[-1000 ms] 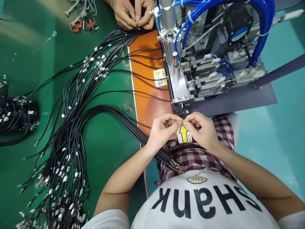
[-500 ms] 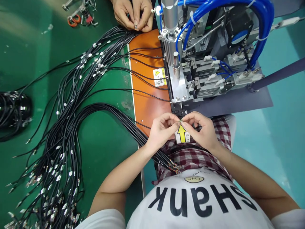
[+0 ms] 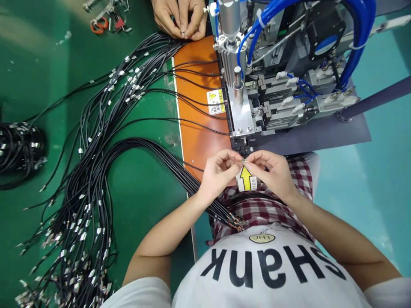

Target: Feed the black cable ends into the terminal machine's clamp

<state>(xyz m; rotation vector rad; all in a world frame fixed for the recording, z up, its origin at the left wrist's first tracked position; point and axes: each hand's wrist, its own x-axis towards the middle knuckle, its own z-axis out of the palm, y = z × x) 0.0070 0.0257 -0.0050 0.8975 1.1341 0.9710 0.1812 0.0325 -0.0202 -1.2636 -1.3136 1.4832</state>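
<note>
My left hand (image 3: 220, 173) is closed in a pinch, with a thin black cable (image 3: 192, 167) running in under it from the left. My right hand (image 3: 272, 173) pinches too, and its fingertips meet those of the left. Between them shows a tiny pale wire end (image 3: 244, 161); its details are too small to make out. Just below the fingertips is a white label with a yellow arrow (image 3: 246, 179). A bundle of black cables (image 3: 180, 175) passes beneath my left forearm, its stripped coloured wire ends (image 3: 236, 222) resting at my lap.
Beyond my hands stands a machine (image 3: 239, 107) with blue air hoses (image 3: 362, 25). Several cables cross its orange plate (image 3: 199, 132). Many metal-tipped cables (image 3: 96, 141) cover the green table (image 3: 141, 239). A co-worker's hands (image 3: 180, 19) hold a small metal connector at the top.
Both hands stay almost in place, fingertips still together. The pale wire between them now lies more level. The whole view has shifted slightly.
</note>
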